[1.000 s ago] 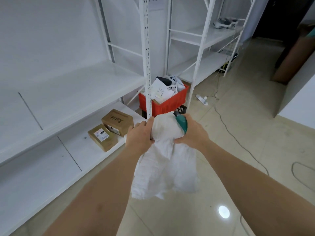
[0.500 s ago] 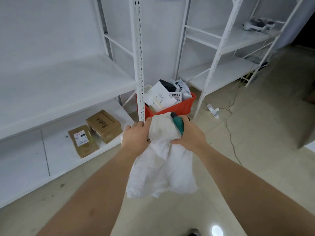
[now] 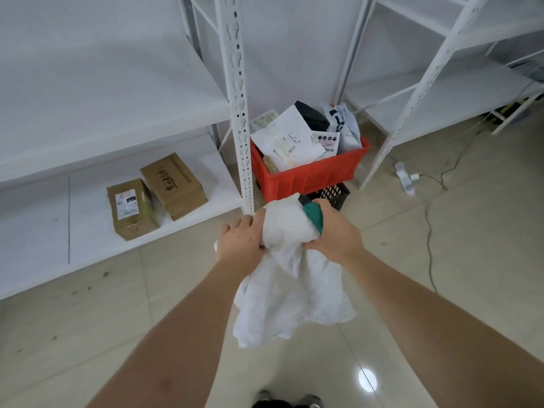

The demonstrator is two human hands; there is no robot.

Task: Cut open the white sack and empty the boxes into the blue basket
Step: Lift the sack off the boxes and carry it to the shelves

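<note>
A limp, crumpled white sack [image 3: 290, 278] hangs in front of me above the floor. My left hand [image 3: 240, 242] grips its bunched upper part on the left side. My right hand [image 3: 335, 234] grips the same bunch on the right and also holds a green-handled cutter [image 3: 312, 214] pressed against the sack. No blue basket is in view. Two brown cardboard boxes [image 3: 173, 185] [image 3: 129, 209] lie on the lowest white shelf at the left.
A red crate [image 3: 309, 172] full of parcels and papers sits on a black crate [image 3: 334, 194] just beyond my hands. White shelving posts [image 3: 240, 113] stand close ahead. A cable and white plug [image 3: 404, 178] lie on the tiled floor at the right.
I have stepped closer and looked further down; the red crate and the boxes appear larger. Both hands keep the same hold on the sack and cutter.
</note>
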